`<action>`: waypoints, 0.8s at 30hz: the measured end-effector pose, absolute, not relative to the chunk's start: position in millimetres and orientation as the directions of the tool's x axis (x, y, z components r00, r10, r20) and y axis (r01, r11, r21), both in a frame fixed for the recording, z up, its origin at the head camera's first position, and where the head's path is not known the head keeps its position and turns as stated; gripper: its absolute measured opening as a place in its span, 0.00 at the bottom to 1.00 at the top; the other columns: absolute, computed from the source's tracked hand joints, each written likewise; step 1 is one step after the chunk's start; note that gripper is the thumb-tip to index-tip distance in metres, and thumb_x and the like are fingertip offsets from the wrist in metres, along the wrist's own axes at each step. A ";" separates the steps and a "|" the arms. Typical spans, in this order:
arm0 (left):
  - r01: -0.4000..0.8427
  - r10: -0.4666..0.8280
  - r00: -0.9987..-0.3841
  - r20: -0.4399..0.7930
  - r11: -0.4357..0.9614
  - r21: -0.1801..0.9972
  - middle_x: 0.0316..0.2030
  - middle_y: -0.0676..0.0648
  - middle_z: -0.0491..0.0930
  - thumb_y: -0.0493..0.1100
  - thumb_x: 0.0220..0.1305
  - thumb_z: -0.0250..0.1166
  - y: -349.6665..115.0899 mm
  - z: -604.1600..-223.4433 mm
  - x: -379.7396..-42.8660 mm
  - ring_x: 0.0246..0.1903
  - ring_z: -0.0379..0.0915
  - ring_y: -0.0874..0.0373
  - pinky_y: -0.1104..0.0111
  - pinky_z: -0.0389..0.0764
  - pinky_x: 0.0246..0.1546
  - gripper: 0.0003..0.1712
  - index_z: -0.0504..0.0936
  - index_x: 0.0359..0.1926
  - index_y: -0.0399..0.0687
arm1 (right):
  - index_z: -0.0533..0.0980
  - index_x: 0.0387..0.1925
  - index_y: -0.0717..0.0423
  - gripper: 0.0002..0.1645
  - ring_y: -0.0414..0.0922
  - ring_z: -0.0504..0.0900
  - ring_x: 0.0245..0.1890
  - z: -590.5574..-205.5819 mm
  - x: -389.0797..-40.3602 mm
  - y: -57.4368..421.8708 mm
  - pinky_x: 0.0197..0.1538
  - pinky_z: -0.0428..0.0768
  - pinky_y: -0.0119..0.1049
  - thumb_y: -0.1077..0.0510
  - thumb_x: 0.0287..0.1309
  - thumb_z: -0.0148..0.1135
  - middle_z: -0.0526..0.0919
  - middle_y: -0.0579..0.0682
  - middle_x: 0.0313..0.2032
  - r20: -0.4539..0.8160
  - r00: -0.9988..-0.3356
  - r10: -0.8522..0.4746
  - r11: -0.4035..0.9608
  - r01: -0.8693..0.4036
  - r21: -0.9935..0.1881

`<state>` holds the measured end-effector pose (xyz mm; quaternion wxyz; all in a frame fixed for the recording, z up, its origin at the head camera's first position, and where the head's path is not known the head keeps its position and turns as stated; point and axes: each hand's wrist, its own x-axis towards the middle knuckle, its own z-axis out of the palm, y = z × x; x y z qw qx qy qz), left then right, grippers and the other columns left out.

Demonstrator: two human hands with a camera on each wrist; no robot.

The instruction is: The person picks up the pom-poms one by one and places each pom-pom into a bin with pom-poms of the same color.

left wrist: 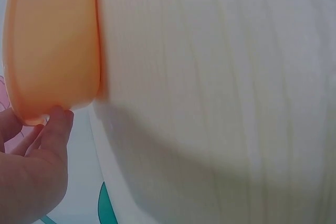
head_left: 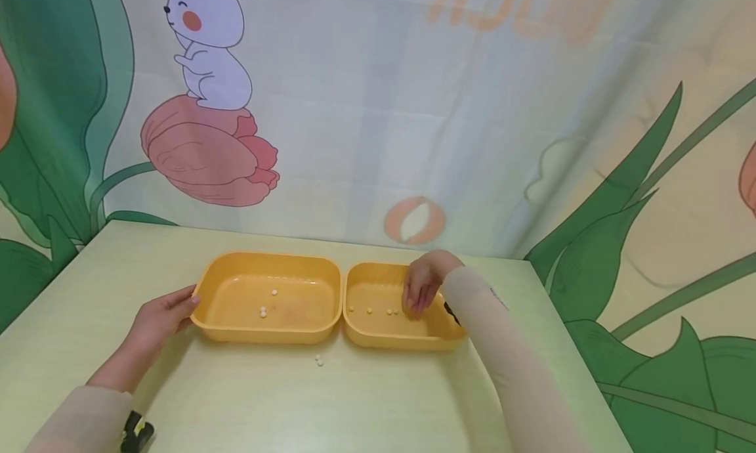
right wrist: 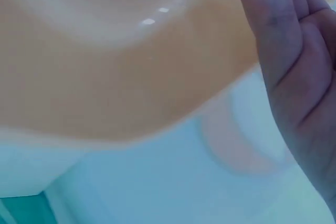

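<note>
Two yellow plastic trays stand side by side in the head view. My left hand (head_left: 158, 320) holds the left end of the larger tray (head_left: 266, 335), thumb at its rim; the left wrist view shows the thumb and fingers about the tray's edge. A few small whitish beads (head_left: 262, 313) lie on that tray's floor. Inside the smaller tray (head_left: 396, 341), my right hand (head_left: 426, 281) reaches down with its fingertips at the floor, beside a loose row of small yellowish beads (head_left: 369, 310). Whether those fingertips pinch a bead, I cannot tell.
A few more whitish beads (head_left: 319, 360) lie on the pale table (head_left: 307, 407) in front of the trays. Behind the table's far edge hangs a printed curtain (head_left: 354, 144) with a rabbit and flowers. A black strap (head_left: 137, 432) shows by the left sleeve.
</note>
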<state>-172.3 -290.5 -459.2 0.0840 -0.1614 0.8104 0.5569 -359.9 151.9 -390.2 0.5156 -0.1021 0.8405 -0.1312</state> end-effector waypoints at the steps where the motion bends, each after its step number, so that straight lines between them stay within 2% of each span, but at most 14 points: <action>1: -0.355 -0.168 -0.934 -0.316 0.327 0.876 0.79 0.30 0.50 0.52 0.83 0.45 -290.5 -459.2 -172.5 0.75 0.58 0.35 0.61 0.75 0.63 0.36 0.49 0.79 0.37 | 0.82 0.42 0.61 0.06 0.39 0.88 0.36 -384.5 -356.1 153.2 0.52 0.90 0.33 0.65 0.67 0.60 0.88 0.46 0.33 -0.822 -0.467 -0.326 0.939 -0.054 -0.341; 4: -0.355 -0.165 -0.934 -0.317 0.329 0.875 0.79 0.30 0.50 0.52 0.83 0.45 -290.3 -458.9 -172.9 0.76 0.58 0.35 0.60 0.75 0.64 0.36 0.49 0.79 0.37 | 0.79 0.38 0.57 0.04 0.39 0.86 0.35 -368.9 -343.9 158.3 0.49 0.90 0.32 0.63 0.67 0.59 0.87 0.47 0.33 -0.757 -0.523 -0.392 0.913 -0.120 -0.390; 14: -0.366 -0.167 -0.930 -0.328 0.331 0.870 0.79 0.31 0.49 0.53 0.83 0.44 -291.2 -460.6 -172.0 0.76 0.57 0.35 0.58 0.73 0.65 0.37 0.48 0.80 0.37 | 0.78 0.49 0.62 0.13 0.43 0.86 0.41 -346.0 -301.3 180.1 0.51 0.89 0.36 0.57 0.71 0.58 0.87 0.55 0.42 -0.437 -0.674 -0.596 0.737 -0.243 -0.630; 19: -0.352 -0.157 -0.935 -0.317 0.335 0.874 0.79 0.30 0.49 0.53 0.83 0.44 -290.9 -460.7 -171.1 0.76 0.57 0.35 0.60 0.75 0.64 0.37 0.48 0.80 0.37 | 0.77 0.50 0.66 0.14 0.48 0.86 0.42 -350.1 -273.2 180.0 0.51 0.89 0.38 0.59 0.72 0.57 0.86 0.60 0.44 -0.267 -0.742 -0.615 0.614 -0.238 -0.753; 22: -0.349 -0.154 -0.937 -0.314 0.336 0.875 0.79 0.30 0.49 0.53 0.83 0.44 -291.0 -460.8 -171.1 0.76 0.57 0.34 0.60 0.75 0.64 0.36 0.48 0.80 0.36 | 0.77 0.50 0.66 0.14 0.47 0.86 0.39 -354.7 -251.1 170.4 0.51 0.90 0.42 0.59 0.72 0.59 0.86 0.62 0.43 -0.184 -0.771 -0.610 0.547 -0.242 -0.801; 24: -0.347 -0.153 -0.938 -0.312 0.336 0.876 0.79 0.30 0.49 0.52 0.83 0.44 -291.1 -460.5 -171.3 0.76 0.57 0.34 0.61 0.75 0.64 0.36 0.48 0.80 0.36 | 0.78 0.49 0.65 0.13 0.45 0.86 0.37 -358.6 -236.1 161.6 0.49 0.91 0.42 0.59 0.72 0.60 0.86 0.62 0.42 -0.147 -0.778 -0.611 0.520 -0.254 -0.816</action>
